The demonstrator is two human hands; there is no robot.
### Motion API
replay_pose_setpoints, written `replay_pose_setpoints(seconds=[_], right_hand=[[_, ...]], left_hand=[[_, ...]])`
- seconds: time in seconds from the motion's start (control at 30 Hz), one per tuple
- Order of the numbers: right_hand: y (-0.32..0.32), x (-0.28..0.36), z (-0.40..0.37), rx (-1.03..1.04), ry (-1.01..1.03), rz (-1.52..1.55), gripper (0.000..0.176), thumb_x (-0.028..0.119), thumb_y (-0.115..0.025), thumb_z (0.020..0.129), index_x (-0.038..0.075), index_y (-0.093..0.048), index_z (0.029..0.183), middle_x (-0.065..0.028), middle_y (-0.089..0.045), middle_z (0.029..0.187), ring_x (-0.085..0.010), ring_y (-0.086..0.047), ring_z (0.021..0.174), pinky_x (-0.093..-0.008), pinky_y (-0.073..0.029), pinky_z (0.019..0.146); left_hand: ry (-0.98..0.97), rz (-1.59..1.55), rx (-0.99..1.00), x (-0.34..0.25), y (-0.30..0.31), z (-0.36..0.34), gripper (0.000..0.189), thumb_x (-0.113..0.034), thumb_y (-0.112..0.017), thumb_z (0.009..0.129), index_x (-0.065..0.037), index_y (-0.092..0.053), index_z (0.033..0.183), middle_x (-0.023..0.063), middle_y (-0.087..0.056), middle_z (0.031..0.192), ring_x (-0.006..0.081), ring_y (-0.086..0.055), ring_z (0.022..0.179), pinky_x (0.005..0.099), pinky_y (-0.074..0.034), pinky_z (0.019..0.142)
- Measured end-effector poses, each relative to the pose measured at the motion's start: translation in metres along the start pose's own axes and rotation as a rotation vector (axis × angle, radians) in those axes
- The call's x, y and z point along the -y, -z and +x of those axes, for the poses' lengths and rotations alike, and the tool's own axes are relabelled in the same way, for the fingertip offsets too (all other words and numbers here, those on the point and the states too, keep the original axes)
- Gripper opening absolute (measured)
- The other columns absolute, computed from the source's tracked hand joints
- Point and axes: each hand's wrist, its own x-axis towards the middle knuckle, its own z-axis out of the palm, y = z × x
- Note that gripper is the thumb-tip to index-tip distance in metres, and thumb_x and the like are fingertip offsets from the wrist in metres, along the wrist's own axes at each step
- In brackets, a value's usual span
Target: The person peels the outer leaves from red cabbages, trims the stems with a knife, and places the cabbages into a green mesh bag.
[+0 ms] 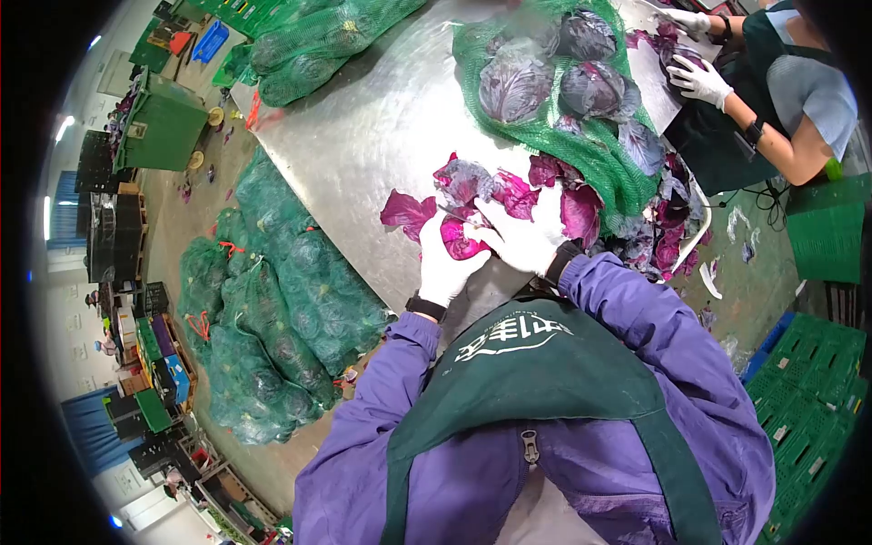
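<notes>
My left hand [445,266], in a white glove, is closed around a red cabbage [460,239] with a bright purple-pink surface, near the table's front edge. My right hand [527,232], also gloved, is closed beside it, its thumb against the cabbage. A thin dark line runs from the right fingers over the cabbage's top; whether it is a blade I cannot make out. Loose purple cabbage leaves [408,213] lie left of and beyond my hands, and a larger leaf [581,214] lies by my right wrist.
An open green net bag [581,145] of whole red cabbages lies on the metal table [354,173]. Full net bags [272,318] lie on the floor at left. A co-worker's gloved hand [699,82] is at upper right. Green crates [808,409] stand at lower right.
</notes>
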Motion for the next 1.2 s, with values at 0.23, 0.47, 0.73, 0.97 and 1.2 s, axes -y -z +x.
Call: replay_pose_setpoints(seconds=[0.23,0.47,0.73,0.97,1.2], right_hand=[[-0.015,-0.024,0.032,0.054,0.12,0.011,0.043,0.031,-0.045,0.1,-0.001,-0.051,0.128,-0.0251,-0.061,0.114,-0.0361,-0.061,0.103,-0.0435,-0.051,0.085],[0.004,-0.024,0.04,0.139,-0.304,0.328,0.035,0.034,-0.055,0.095,0.001,-0.064,0.105,-0.0231,-0.067,0.097,-0.0378,-0.064,0.088,-0.0452,-0.05,0.08],[-0.033,-0.004,0.001,-0.066,0.004,0.279,0.036,0.029,-0.062,0.086,0.005,-0.063,0.113,-0.0213,-0.066,0.085,-0.0377,-0.066,0.081,-0.0439,-0.052,0.071],[-0.018,-0.083,0.035,0.03,-0.389,-0.174,0.035,0.041,-0.061,0.088,0.008,-0.065,0.1,-0.0149,-0.068,0.103,-0.0298,-0.062,0.104,-0.0662,-0.002,0.11],[0.025,0.033,0.01,0.256,-0.031,0.038,0.05,0.046,-0.065,0.084,0.016,-0.062,0.124,-0.0175,-0.068,0.098,-0.0334,-0.065,0.094,-0.041,-0.053,0.083]], left_hand=[[0.028,0.023,-0.001,-0.001,-0.003,0.002,0.103,-0.023,-0.09,0.06,-0.002,-0.032,0.142,0.0172,-0.039,0.134,0.03,-0.043,0.127,0.0404,-0.037,0.108],[0.021,-0.123,0.055,0.006,0.005,-0.012,0.105,-0.017,-0.091,0.055,-0.003,-0.032,0.141,0.017,-0.038,0.137,0.0312,-0.039,0.13,0.0407,-0.033,0.111],[0.245,-0.403,-0.012,0.004,0.014,-0.045,0.112,-0.027,-0.091,0.059,0.001,-0.026,0.146,0.0227,-0.034,0.141,0.0355,-0.036,0.133,0.0431,-0.031,0.112],[0.087,-0.15,0.039,-0.001,0.003,-0.024,0.109,-0.022,-0.09,0.057,0.001,-0.029,0.144,0.0198,-0.037,0.137,0.0334,-0.038,0.131,0.041,-0.032,0.111],[0.07,-0.105,0.12,0.005,0.011,-0.008,0.117,-0.025,-0.088,0.057,0.0,-0.02,0.149,0.0226,-0.034,0.143,0.0361,-0.034,0.134,0.0435,-0.029,0.114]])
